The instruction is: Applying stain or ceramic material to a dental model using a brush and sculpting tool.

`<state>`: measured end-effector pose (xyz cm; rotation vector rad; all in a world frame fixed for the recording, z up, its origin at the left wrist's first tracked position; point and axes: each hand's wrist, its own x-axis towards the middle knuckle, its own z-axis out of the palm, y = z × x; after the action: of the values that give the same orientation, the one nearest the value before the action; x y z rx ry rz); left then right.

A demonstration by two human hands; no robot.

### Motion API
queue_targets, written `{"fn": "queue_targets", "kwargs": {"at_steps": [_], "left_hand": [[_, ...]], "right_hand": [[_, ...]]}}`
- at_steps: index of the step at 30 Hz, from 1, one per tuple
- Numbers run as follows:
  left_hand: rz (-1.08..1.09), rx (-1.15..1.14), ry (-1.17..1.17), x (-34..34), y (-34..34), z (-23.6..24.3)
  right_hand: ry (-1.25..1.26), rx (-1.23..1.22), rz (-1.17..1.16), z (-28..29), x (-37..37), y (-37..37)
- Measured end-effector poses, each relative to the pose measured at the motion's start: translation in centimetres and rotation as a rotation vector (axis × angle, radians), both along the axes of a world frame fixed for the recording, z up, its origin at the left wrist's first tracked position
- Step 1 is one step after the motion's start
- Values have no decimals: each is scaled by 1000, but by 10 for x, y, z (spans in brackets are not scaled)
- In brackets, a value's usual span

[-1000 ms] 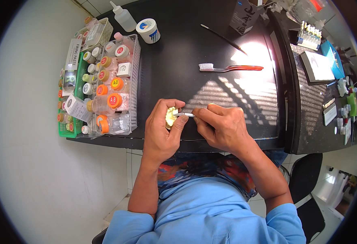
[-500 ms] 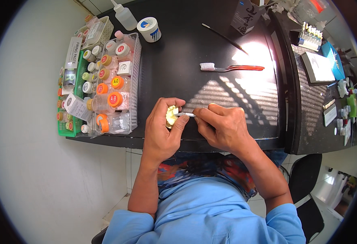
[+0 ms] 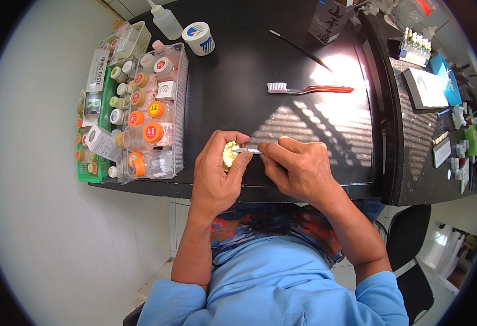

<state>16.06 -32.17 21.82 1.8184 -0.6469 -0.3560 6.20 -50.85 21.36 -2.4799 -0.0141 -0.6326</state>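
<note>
left hand [image 3: 216, 174]: fingers clamped round small yellowish piece [image 3: 229, 154], held at desk's [image 3: 238, 92] near edge to steady it
right hand [image 3: 298, 168]: fingertips pinched on thin metal tool [image 3: 247, 151], tip touching the piece
toothbrush [image 3: 309, 88]: lay well apart, mid-desk
jar trays [image 3: 151, 114]: stood left, in reach

I am holding both forearms up from the lower edge, elbows spread and wrists converging at the middle. My left hand [image 3: 216, 174] is curling palm-inward, fingers bent over the top and thumb pressing from the right side in a closed pinch. My right hand [image 3: 298, 168] is lying knuckles-up, fingers pointing left, thumb and index finger closing together. The fingertips of both hands are nearly touching.
</note>
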Motion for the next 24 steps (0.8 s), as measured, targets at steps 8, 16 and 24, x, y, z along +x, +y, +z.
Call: {"fn": "queue_targets", "kwargs": {"at_steps": [8,16,24], "left_hand": [[-8,-19,-53,0,-1,-1],[7,38,-50,-3,-3,5],[8,-16,-52,-1,-2,3]], "right_hand": [[10,-5,3,1,-1,0],[18,13,-7,2,0,0],[-6,32,1,0,-1,0]]}}
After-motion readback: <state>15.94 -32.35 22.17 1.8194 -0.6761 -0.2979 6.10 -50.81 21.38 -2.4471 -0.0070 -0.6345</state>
